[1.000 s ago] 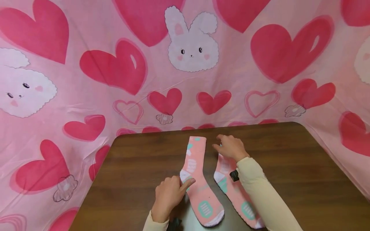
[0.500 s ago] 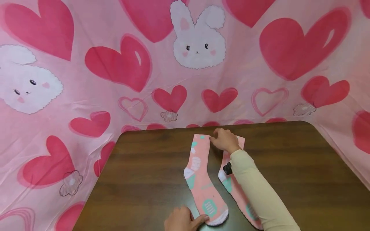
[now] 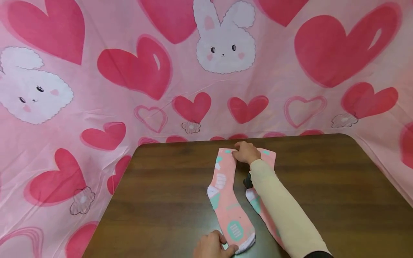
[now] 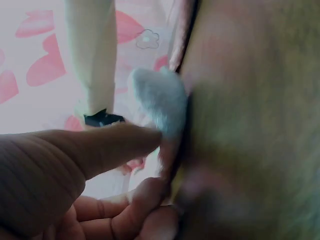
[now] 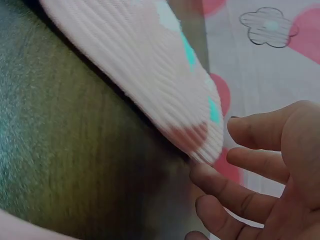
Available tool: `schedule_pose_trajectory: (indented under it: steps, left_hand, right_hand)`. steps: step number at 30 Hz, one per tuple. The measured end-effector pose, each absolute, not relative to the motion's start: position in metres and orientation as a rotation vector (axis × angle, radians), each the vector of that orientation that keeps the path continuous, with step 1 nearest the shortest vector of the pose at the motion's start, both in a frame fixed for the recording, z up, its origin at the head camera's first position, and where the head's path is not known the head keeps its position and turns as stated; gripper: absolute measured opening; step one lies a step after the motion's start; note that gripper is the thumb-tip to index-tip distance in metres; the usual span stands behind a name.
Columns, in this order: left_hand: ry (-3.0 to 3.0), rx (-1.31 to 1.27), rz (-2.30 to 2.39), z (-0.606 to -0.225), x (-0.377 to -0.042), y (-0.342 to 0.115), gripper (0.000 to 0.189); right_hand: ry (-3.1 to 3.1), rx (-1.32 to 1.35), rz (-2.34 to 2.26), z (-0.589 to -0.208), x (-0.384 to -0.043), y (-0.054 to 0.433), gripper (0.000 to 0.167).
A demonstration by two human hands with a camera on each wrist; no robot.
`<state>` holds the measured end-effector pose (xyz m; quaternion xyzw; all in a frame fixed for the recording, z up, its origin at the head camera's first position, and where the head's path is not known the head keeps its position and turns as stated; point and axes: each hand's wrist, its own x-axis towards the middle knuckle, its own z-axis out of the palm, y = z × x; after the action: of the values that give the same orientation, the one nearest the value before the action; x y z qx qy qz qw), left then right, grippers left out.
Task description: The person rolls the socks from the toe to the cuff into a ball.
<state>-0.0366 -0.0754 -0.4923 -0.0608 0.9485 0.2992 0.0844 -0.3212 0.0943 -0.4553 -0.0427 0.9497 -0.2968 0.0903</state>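
Two pink socks with white heels and mint patches lie side by side. My left hand [image 3: 211, 246] is at the toe end of the left sock [image 3: 228, 179]. Its thumb lies on the white toe; the curled fingers meet the sock's edge, pinching it, as the left wrist view shows beside the fuzzy white part. At that sock's cuff is my right hand [image 3: 246, 153], thumb and fingers apart around the ribbed end, a fingertip near its edge in the right wrist view. The right sock [image 3: 267, 157] is partly hidden beneath the right forearm.
The dark wooden table [image 3: 167, 186] has its far edge against a pink cloth backdrop [image 3: 145, 82] printed with hearts and rabbits. A small black camera [image 3: 247, 181] sits on the right wrist, above the right sock.
My left hand has slid from the left sock's heel down to its toe. My right hand has moved left from the right sock's cuff to the left sock's cuff.
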Motion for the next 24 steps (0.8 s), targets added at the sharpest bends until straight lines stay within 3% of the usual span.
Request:
schedule_pose_trajectory:
  steps: [8,15,24]
  left_hand:
    - [2.903,-0.273,1.019,-0.497,-0.034,-0.070,0.029]
    - [2.927,-0.345,0.759,-0.497,-0.036,-0.073,0.050]
    - [2.913,-0.352,0.910,-0.496,-0.035,-0.069,0.033]
  right_hand:
    - [2.790,-0.080,-0.833,-0.465,-0.322,0.086,0.053]
    - [2.787,-0.065,-0.845,-0.467,-0.324,0.084,0.045]
    - [2.811,-0.045,-0.899,-0.467,-0.323,0.082,0.026]
